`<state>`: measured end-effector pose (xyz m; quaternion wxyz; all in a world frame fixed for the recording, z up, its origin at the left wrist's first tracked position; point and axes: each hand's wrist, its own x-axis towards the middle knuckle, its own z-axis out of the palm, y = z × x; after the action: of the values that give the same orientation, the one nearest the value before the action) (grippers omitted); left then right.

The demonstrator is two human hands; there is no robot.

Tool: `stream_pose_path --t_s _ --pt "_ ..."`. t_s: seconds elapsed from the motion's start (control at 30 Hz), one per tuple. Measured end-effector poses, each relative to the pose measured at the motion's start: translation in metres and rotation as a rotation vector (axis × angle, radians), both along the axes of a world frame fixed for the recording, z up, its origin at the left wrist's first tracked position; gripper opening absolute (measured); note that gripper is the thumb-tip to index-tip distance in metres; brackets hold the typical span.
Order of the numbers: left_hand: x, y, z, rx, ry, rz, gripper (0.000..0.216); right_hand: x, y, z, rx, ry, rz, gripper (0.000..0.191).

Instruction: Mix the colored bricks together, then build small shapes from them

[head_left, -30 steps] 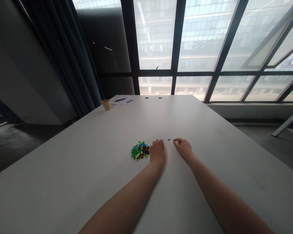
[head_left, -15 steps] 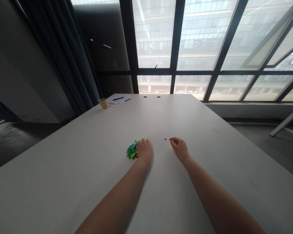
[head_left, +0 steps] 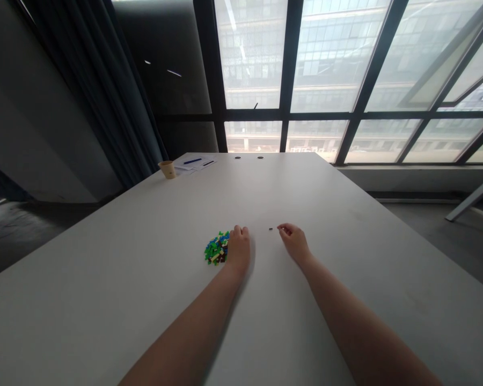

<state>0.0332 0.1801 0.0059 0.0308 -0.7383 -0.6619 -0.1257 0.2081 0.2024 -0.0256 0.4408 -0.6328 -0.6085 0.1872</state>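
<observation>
Fingertips of the right hand [head_left: 293, 241], right of the frame's centre, sit close together; I cannot tell whether they grip anything. Just left of them, one small dark piece [head_left: 271, 229] lies on the white table [head_left: 306, 195]. Further left, the left hand [head_left: 240, 247] curls over the coloured pile [head_left: 216, 250]'s right edge, its grip hidden. I judge it early: one piece apart, many heaped, nothing visibly joined.

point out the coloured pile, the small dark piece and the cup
Coloured pile [head_left: 216, 249], head view: its visible middle
Small dark piece [head_left: 271, 229], head view: its middle
Cup [head_left: 168, 171], head view: its outer side
</observation>
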Motion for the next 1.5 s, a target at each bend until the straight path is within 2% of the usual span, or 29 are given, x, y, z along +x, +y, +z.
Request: stream_pose_path --t_s 0.1,0.4,0.53,0.87,1.17,1.5 --pt "0.001 -0.001 0.003 0.013 0.010 0.010 0.027 0.000 -0.001 0.001 -0.005 -0.004 -0.001 0.025" --pt "-0.012 -0.006 0.007 -0.022 0.098 0.222 0.032 0.000 0.000 0.000 -0.009 -0.022 0.005 0.026" --pt "-0.017 -0.005 0.008 -0.102 0.095 0.299 0.033 0.000 0.001 -0.001 -0.017 -0.028 0.010 0.026" --pt "-0.022 0.002 -0.001 -0.094 0.139 0.196 0.034 -0.001 0.001 -0.001 -0.055 -0.055 0.020 0.026" --pt "-0.028 0.007 -0.001 -0.175 0.067 0.134 0.026 -0.001 0.002 -0.003 -0.063 -0.051 0.028 0.025" --pt "-0.031 0.008 0.003 0.039 -0.063 0.051 0.022 -0.002 0.001 -0.001 -0.077 -0.045 0.033 0.025"
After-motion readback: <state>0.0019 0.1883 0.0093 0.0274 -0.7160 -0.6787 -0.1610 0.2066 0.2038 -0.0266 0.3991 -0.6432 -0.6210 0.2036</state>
